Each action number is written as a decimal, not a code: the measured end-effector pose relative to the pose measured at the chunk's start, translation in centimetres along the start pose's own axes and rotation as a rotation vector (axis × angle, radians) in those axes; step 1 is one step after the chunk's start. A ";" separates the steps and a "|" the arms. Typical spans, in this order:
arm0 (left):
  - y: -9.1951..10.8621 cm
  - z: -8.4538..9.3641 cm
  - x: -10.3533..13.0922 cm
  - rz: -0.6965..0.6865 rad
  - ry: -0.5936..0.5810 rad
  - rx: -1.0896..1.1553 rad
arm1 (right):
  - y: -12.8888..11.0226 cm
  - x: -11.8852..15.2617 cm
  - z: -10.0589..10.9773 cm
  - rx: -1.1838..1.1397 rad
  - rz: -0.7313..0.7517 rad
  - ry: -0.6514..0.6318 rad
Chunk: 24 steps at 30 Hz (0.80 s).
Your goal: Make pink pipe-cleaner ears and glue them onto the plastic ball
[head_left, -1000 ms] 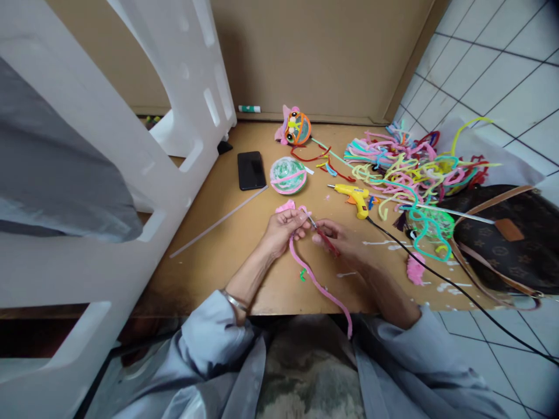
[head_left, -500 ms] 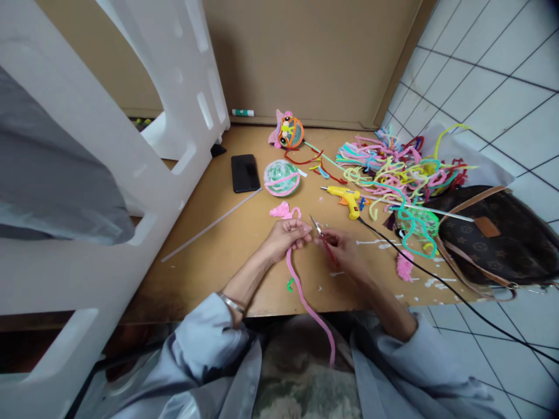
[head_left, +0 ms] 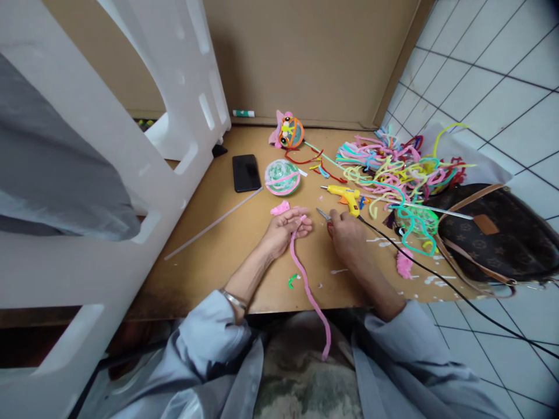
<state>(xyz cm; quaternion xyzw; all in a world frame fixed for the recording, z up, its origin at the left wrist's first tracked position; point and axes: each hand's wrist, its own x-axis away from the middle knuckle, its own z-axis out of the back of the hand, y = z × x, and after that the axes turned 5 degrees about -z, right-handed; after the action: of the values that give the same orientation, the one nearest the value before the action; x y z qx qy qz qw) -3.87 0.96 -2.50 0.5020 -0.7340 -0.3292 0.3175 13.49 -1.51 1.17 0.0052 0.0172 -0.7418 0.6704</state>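
Observation:
A long pink pipe cleaner (head_left: 309,291) hangs from my left hand (head_left: 286,230), its upper end pinched between thumb and fingers and its tail reaching past the table edge toward my lap. My right hand (head_left: 348,237) is closed around red-handled scissors (head_left: 324,214), whose blades point up and left toward my left hand. Just beyond my left fingers lies a fluffy pink piece (head_left: 280,208). Further back sits a round ball (head_left: 282,177) in green and white with pink strips across it. A small green scrap (head_left: 292,281) rests beside the pipe cleaner.
A yellow glue gun (head_left: 345,198) with a black cord lies right of centre. Behind it are a heap of coloured pipe cleaners (head_left: 393,166) and a decorated ball (head_left: 292,132). A phone (head_left: 246,173) lies left, a brown handbag (head_left: 502,238) right.
My right hand with the scissors has drawn slightly away from my left hand. The pink loop above my left fingers no longer shows, and those fingers have loosened somewhat.

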 end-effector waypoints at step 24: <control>0.0 0.4 -0.7 -0.336 0.177 0.004 | -4.6 -2.6 -2.2 -1.658 0.133 -0.466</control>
<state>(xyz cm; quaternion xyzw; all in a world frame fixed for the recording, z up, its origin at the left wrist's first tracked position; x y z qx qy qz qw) -4.00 1.67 -2.81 0.6452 -0.6096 -0.3310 0.3203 9.18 1.59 -0.88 -0.6368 0.4147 -0.4313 0.4862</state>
